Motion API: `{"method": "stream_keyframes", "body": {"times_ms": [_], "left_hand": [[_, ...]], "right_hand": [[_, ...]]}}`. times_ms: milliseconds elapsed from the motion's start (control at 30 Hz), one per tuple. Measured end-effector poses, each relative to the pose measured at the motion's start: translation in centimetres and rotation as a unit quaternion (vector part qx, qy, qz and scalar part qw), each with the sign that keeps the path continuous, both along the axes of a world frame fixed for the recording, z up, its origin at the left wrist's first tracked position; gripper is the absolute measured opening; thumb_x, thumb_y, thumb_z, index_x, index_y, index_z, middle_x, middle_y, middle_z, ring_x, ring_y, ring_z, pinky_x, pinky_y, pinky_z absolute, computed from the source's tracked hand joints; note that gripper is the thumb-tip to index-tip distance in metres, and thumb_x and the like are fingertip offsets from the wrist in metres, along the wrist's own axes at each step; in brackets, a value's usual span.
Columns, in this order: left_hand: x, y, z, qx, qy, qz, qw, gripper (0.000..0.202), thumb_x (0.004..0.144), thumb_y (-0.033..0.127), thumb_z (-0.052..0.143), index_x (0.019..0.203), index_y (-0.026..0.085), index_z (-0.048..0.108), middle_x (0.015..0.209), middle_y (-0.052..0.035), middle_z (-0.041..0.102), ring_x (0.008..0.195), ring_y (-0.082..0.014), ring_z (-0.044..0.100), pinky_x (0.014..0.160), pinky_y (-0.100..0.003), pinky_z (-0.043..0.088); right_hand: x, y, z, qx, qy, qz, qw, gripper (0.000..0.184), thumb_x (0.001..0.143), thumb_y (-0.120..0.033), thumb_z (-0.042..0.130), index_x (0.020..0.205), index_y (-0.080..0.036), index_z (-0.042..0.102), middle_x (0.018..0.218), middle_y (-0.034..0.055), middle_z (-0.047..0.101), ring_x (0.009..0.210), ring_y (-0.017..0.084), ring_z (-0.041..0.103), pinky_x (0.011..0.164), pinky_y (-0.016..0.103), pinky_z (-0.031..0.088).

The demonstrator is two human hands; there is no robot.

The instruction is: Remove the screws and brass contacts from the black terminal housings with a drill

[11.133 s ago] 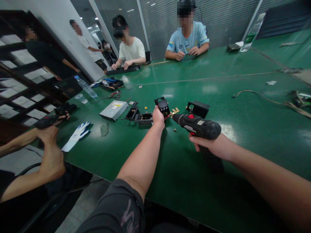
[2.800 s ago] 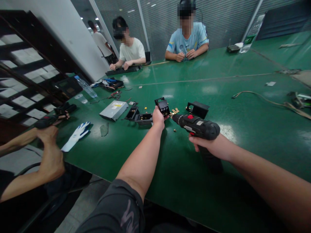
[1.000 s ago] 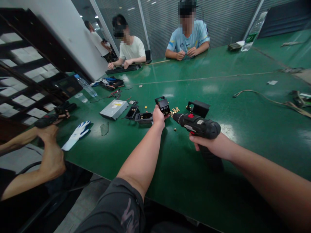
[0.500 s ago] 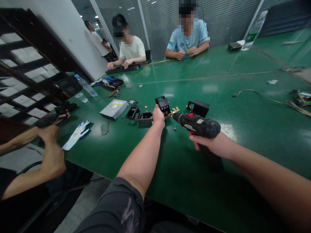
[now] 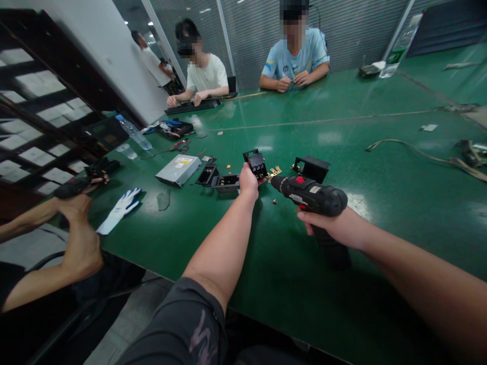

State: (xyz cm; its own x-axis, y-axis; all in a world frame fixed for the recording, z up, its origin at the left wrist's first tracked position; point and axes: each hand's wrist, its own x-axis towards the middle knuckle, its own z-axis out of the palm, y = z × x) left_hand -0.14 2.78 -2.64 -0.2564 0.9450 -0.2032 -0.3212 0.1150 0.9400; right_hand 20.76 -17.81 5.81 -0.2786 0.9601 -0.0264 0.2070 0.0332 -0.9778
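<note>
Black cordless drill [image 5: 310, 196] with red button [image 5: 300, 179], clenched by its handle in the right hand [image 5: 329, 228], tip just beside small brass fittings [image 5: 273, 174]; black plastic housing [image 5: 255, 164], upright, gripped in the left hand [image 5: 248, 184] above the green workbench [image 5: 304, 299]. Just beyond: open black plastic casing [image 5: 222, 184], black bracket [image 5: 311, 169], silver metal box [image 5: 178, 170], white glove [image 5: 119, 212]. Farthest: seated person in pale blue shirt [image 5: 294, 58], hands together at the bench edge.
</note>
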Motion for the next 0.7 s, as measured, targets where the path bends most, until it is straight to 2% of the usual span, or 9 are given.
{"method": "stream_keyframes", "body": {"times_ms": [200,400,567,700], "left_hand": [[0.0,-0.07,0.03,-0.003,-0.002,-0.001,1.0,0.051,0.119,0.059,0.043,0.119,0.022,0.077,0.103,-0.0116,0.081,0.086,-0.0231,0.077,0.068,-0.032,0.062],[0.02,-0.06,0.02,-0.003,-0.004,0.004,1.0,0.049,0.119,0.058,0.043,0.115,0.022,0.077,0.102,-0.0104,0.08,0.084,-0.0224,0.076,0.066,-0.032,0.061],[0.02,-0.07,-0.02,0.001,-0.004,0.001,1.0,0.048,0.12,0.057,0.043,0.112,0.022,0.075,0.1,-0.0094,0.078,0.081,-0.0212,0.074,0.067,-0.031,0.059],[0.1,-0.22,0.2,-0.003,-0.004,0.001,1.0,0.049,0.12,0.056,0.041,0.111,0.022,0.076,0.1,-0.0093,0.079,0.082,-0.0218,0.075,0.068,-0.032,0.06]], "right_hand": [[0.05,0.04,-0.86,0.016,0.009,-0.013,1.0,0.03,0.091,-0.044,0.086,0.114,-0.026,0.075,0.069,-0.0014,0.073,0.06,0.023,0.071,0.063,0.039,0.062],[0.02,-0.09,-0.66,0.0,0.015,-0.015,1.0,0.025,0.09,-0.043,0.087,0.106,-0.028,0.073,0.068,-0.0017,0.072,0.06,0.024,0.072,0.062,0.038,0.062],[-0.09,-0.14,-0.28,0.001,0.021,-0.011,1.0,0.032,0.088,-0.041,0.088,0.112,-0.026,0.073,0.069,-0.0022,0.072,0.057,0.023,0.071,0.061,0.038,0.061],[0.0,-0.11,-0.47,0.003,0.021,-0.011,1.0,0.031,0.09,-0.041,0.087,0.114,-0.028,0.073,0.069,-0.0022,0.073,0.059,0.024,0.073,0.061,0.039,0.062]]}}
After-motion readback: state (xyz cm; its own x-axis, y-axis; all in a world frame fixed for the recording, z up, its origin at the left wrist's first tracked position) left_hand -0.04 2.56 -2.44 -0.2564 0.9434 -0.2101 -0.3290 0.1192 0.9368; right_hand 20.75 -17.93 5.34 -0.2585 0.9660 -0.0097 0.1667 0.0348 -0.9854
